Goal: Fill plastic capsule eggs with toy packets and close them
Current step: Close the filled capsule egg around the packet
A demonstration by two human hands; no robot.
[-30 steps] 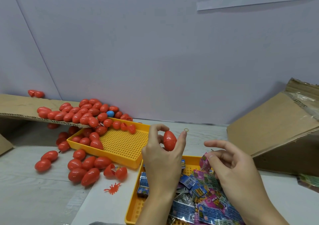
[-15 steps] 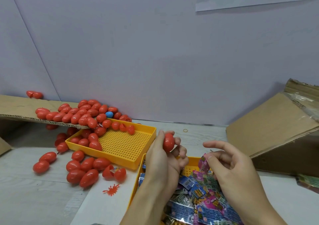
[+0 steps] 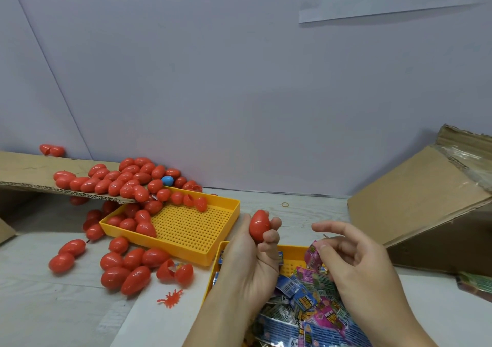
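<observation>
A closed red egg (image 3: pixel 259 225) is held upright in the curled fingers of the left hand (image 3: pixel 250 261), above the near yellow tray (image 3: pixel 213 274) of toy packets (image 3: pixel 306 304). A pink packet (image 3: pixel 314 257) is pinched by the right hand (image 3: pixel 356 269). More red eggs (image 3: pixel 127 264) lie left on the worktop (image 3: pixel 40 306).

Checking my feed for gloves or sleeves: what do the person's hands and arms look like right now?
Both are bare. The left hand and right hand wear no gloves, rings or watch that the view shows, and both forearms are uncovered down to the frame's lower edge, with no sleeve in sight. Fingernails look short and unpainted.
</observation>
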